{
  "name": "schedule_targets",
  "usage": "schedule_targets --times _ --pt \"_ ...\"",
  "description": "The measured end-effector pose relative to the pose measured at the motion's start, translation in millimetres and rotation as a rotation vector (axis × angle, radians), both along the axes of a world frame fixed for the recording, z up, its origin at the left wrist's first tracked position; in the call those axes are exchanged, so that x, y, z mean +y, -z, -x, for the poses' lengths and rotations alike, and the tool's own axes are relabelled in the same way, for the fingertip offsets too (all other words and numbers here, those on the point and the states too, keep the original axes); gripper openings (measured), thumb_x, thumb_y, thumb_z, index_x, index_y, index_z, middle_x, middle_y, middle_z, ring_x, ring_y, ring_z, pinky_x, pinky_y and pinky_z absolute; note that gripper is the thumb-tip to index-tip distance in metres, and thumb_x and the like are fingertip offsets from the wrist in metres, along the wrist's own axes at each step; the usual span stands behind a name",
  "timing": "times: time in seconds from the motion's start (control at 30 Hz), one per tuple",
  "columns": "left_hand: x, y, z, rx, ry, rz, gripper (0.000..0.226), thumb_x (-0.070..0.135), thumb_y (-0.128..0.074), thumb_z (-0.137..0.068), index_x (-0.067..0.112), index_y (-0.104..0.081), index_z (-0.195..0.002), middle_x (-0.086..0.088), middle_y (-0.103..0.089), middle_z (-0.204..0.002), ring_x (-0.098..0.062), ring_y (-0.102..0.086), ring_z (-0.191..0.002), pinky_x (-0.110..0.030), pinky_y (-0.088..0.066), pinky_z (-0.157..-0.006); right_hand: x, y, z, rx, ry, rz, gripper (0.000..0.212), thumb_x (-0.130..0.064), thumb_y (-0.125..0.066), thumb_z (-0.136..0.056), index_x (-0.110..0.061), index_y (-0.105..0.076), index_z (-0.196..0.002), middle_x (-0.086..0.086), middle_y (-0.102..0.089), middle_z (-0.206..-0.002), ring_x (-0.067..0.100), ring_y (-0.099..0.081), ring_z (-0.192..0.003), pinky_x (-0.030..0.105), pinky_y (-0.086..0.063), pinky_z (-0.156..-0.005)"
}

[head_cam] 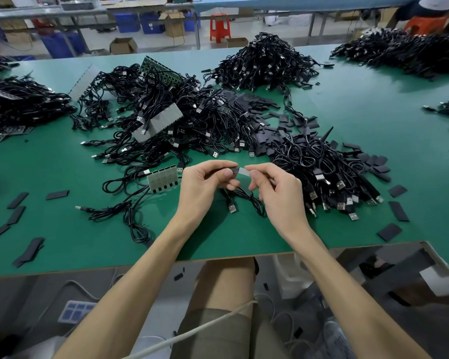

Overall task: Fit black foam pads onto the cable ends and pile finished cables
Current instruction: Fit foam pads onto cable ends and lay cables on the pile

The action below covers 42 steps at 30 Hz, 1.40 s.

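My left hand (205, 181) pinches the black end of a cable (234, 170) between thumb and fingers. My right hand (278, 187) pinches a small grey strip (244, 172) that sticks out of that end, right where the two hands meet. The rest of this cable (244, 196) hangs in a loop below my hands onto the green table (88, 229), its USB plug (232, 208) lying there. A pile of cables (329, 174) lies just right of my hands. Loose black foam pads (283, 130) are scattered behind it.
A large tangle of cables with grey and green holder strips (166, 120) fills the middle of the table. A short grey strip with plugs (163, 178) lies left of my left hand. More cable heaps (265, 60) sit further back. Loose pads (398, 211) lie near the front edge.
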<state>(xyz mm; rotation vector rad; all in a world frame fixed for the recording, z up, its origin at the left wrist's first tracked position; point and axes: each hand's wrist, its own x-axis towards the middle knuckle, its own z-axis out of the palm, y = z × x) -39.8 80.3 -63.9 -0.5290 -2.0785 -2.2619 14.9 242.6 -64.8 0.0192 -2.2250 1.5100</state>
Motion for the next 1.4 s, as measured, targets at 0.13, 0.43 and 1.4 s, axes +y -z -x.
schedule_targets --times 0.13,0.43,1.4 --pt "0.0 -2.1 -2.0 0.014 0.046 0.019 0.019 -0.008 -0.062 -0.093 -0.001 -0.074 -0.106 -0.01 -0.077 -0.087 -0.024 -0.072 -0.07 -0.027 -0.059 -0.07 0.7 -1.3 -0.8 -0.008 0.015 0.04 0.016 -0.013 -0.059 -0.103 -0.015 -0.075 -0.107 -0.004 -0.066 -0.072 0.027 -0.055 -0.061 0.041 -0.048 -0.061" --pt "0.2 -3.0 -3.0 0.052 0.007 0.088 0.021 -0.011 -0.063 -0.091 0.001 -0.075 -0.103 -0.013 -0.076 -0.087 -0.024 -0.071 -0.07 -0.029 -0.059 -0.072 -1.0 2.1 -1.1 0.004 -0.044 -0.059 0.014 -0.016 -0.06 -0.103 -0.017 -0.073 -0.107 -0.009 -0.066 -0.071 0.005 -0.052 -0.054 0.017 -0.039 -0.058" --pt "-0.7 -6.5 -6.6 0.067 0.042 0.132 0.018 -0.006 -0.065 -0.093 -0.006 -0.072 -0.109 -0.012 -0.076 -0.089 -0.018 -0.071 -0.072 -0.025 -0.057 -0.074 7.2 3.6 4.5 -0.069 -0.183 0.339 0.001 -0.001 -0.067 -0.096 -0.002 -0.066 -0.095 0.008 -0.077 -0.078 0.011 -0.066 -0.064 0.022 -0.053 -0.064"
